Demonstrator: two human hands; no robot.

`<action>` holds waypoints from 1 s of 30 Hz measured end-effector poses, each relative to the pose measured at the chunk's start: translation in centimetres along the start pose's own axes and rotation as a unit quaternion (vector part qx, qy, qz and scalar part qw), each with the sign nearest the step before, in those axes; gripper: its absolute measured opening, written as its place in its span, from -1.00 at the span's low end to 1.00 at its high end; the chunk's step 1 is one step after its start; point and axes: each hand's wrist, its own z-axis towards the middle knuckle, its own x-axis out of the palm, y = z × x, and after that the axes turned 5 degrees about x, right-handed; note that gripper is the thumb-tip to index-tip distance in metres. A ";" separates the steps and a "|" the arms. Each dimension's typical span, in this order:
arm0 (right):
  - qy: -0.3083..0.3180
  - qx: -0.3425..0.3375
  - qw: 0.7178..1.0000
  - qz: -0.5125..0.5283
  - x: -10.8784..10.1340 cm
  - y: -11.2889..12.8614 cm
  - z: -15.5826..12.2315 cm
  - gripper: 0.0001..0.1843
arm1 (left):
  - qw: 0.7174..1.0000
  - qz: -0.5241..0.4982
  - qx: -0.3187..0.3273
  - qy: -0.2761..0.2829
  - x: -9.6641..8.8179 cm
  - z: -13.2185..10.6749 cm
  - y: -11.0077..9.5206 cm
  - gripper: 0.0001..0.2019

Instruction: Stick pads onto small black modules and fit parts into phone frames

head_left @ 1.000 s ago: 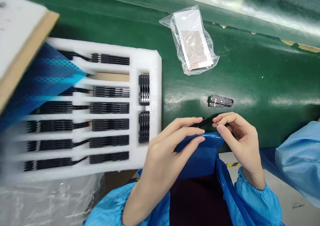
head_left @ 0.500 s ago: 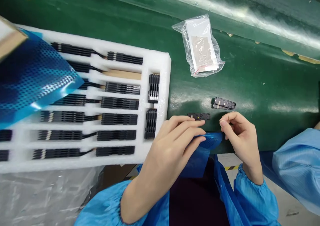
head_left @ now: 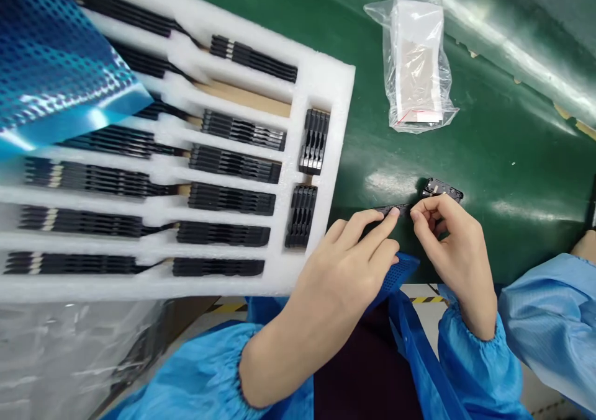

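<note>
On the green bench lies a slim black plastic part [head_left: 401,210], partly under the fingers of my left hand [head_left: 349,262]. That hand is palm down with its fingers stretched out, one fingertip pressing on the part. My right hand [head_left: 451,240] is closed in a pinch at the part's right end; whatever sits between thumb and finger is too small to make out. Just beyond the right hand, a small stack of black parts [head_left: 442,188] rests on the bench. A blue dotted sheet [head_left: 401,272] hangs at the bench edge below my left fingers.
To the left, a white foam tray [head_left: 342,103] holds rows of black parts [head_left: 228,200]. Another blue dotted sheet [head_left: 60,66] covers its far left corner. A clear plastic bag [head_left: 419,66] with cards lies further back. Another person's blue sleeve [head_left: 554,321] is at the right.
My view has shifted, so the tray appears larger and tilted. My left fingers have moved onto the black part, and my right pinch has come close to its end.
</note>
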 end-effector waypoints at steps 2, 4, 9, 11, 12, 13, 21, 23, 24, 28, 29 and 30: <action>-0.001 0.000 1.000 -0.021 -0.1 0.3 -0.1 -0.88 | 1.000 0.017 0.011 0.000 0.1 0.0 0.0 -0.80; 0.000 0.001 0.999 -0.036 -0.2 0.6 -0.1 -0.87 | 0.999 0.030 0.022 -0.012 0.3 0.0 0.1 -0.79; 0.001 0.005 0.999 -0.045 -0.3 1.3 0.0 -0.85 | 0.998 0.043 0.028 -0.039 0.5 0.1 0.2 -0.79; 0.001 0.008 0.999 -0.049 -0.3 1.4 0.0 -0.86 | 0.998 0.047 0.028 -0.042 0.5 0.1 0.1 -0.78; 0.000 0.010 0.999 -0.050 -0.3 1.4 0.0 -0.86 | 0.998 0.047 0.027 -0.043 0.5 0.1 0.0 -0.78; 0.000 0.012 0.999 -0.052 -0.3 1.5 0.0 -0.86 | 0.998 0.046 0.026 -0.042 0.5 0.2 0.0 -0.78; -0.029 0.024 0.999 -0.029 0.0 1.0 0.0 -0.85 | 0.996 0.055 0.027 -0.070 0.8 0.2 0.1 -0.72; -0.052 0.030 0.998 0.015 0.3 0.4 0.1 -0.83 | 0.996 0.055 0.026 -0.072 1.0 0.2 0.1 -0.74; -0.065 0.032 0.997 0.040 0.4 0.0 0.0 -0.82 | 0.996 0.055 0.025 -0.071 1.1 0.2 0.1 -0.76; -0.113 0.033 0.981 0.157 1.0 -1.8 -0.4 -0.82 | 0.997 0.039 0.022 -0.066 0.9 0.4 0.3 -0.81; -0.124 0.031 0.973 0.191 1.1 -2.2 -0.7 -0.81 | 0.997 0.024 0.019 -0.068 0.7 0.5 0.4 -0.82; -0.130 0.027 0.965 0.228 1.3 -2.5 -1.1 -0.78 | 0.997 0.002 0.014 -0.072 0.6 0.6 0.5 -0.82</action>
